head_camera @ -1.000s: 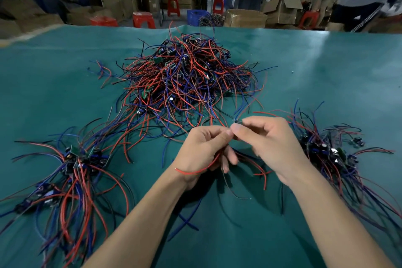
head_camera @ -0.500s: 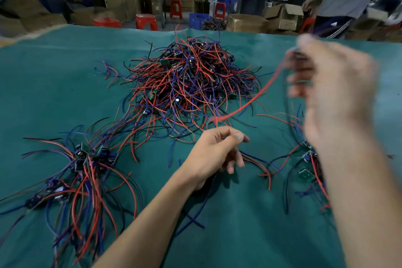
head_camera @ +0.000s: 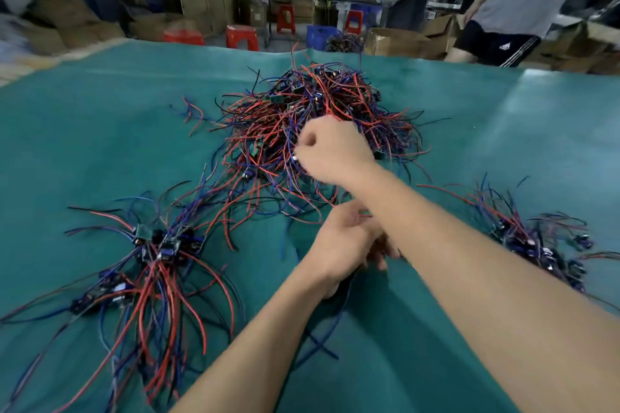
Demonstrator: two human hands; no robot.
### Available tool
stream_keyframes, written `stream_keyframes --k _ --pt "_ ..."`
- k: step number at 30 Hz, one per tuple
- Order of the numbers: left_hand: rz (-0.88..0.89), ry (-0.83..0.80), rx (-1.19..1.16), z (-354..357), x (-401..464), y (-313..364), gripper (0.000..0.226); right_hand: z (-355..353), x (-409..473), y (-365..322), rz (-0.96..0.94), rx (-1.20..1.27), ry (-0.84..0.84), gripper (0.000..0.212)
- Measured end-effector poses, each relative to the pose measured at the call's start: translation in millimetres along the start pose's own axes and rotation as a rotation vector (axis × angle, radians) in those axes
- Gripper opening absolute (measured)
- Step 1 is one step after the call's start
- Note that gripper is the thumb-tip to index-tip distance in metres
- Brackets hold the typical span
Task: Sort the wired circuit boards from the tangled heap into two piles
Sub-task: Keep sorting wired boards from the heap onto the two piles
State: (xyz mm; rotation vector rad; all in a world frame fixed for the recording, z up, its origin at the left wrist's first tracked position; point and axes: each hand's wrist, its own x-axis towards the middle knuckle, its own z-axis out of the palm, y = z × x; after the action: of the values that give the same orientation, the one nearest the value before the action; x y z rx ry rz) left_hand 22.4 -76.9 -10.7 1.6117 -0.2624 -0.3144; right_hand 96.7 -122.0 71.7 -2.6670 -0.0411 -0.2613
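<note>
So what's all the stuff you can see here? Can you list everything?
tangled heap: one, red, blue and black wires with small boards, table middle
left pile: one, same colours, near left
right pile: one, mostly blue and dark, near right
table cover: one, teal
red stools: several, behind table
cardboard boxes: many, brown, background
bystander: one, grey shirt, far right
left hand: near centre, fingers partly hidden
right hand: fingers curled at the heap

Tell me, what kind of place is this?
Probably a workshop or small factory. A big heap of wired circuit boards lies on a green table, cardboard boxes are stacked behind it, and red stools stand near more work tables.
</note>
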Motion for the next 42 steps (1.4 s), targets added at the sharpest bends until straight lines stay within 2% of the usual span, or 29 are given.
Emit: stream_keyframes --k 3,6,11,15,18,22,26,30,33,37,38,40,42 --pt "0.038 -0.100 -0.110 5 0 9 0.011 4 19 42 0.162 -0.166 0.047 0.027" --pt "0.044 -0.128 -0.151 2 0 9 0.014 13 28 62 0.208 -0.112 0.029 0.037" --pt "0.034 -0.133 -0.185 3 -1 10 0.010 9 28 72 0.237 0.093 0.174 0.021" --pt "0.019 -0.119 -0.204 1 1 8 0.016 -14 22 83 0.174 0.007 0.205 0.010" --pt "0.005 -0.110 -0.241 2 2 8 0.017 -40 14 97 0.238 -0.003 0.236 0.011" --pt "-0.016 -0.079 -0.290 3 4 7 0.018 -63 -16 123 0.337 0.164 0.300 0.009" --pt "-0.014 -0.015 -0.364 4 7 5 0.022 -60 -66 131 0.376 0.560 0.317 0.020" --pt "-0.013 0.036 -0.443 2 8 4 0.027 -32 -113 117 0.190 0.695 0.168 0.018" --pt "-0.022 0.033 -0.484 -1 10 1 0.024 -22 -121 112 0.166 0.693 -0.015 0.016" --pt "-0.010 0.007 -0.415 -2 11 0 0.025 -21 -124 109 0.089 0.745 -0.306 0.011" --pt "-0.006 -0.016 -0.408 -2 10 0 0.024 -21 -125 108 0.061 0.747 -0.326 0.011" --pt "0.009 -0.067 -0.381 -2 9 1 0.024 -21 -123 111 0.077 0.758 -0.177 0.023" --pt "0.000 -0.142 -0.382 -2 7 2 0.031 -21 -118 117 0.156 0.768 0.097 0.027"
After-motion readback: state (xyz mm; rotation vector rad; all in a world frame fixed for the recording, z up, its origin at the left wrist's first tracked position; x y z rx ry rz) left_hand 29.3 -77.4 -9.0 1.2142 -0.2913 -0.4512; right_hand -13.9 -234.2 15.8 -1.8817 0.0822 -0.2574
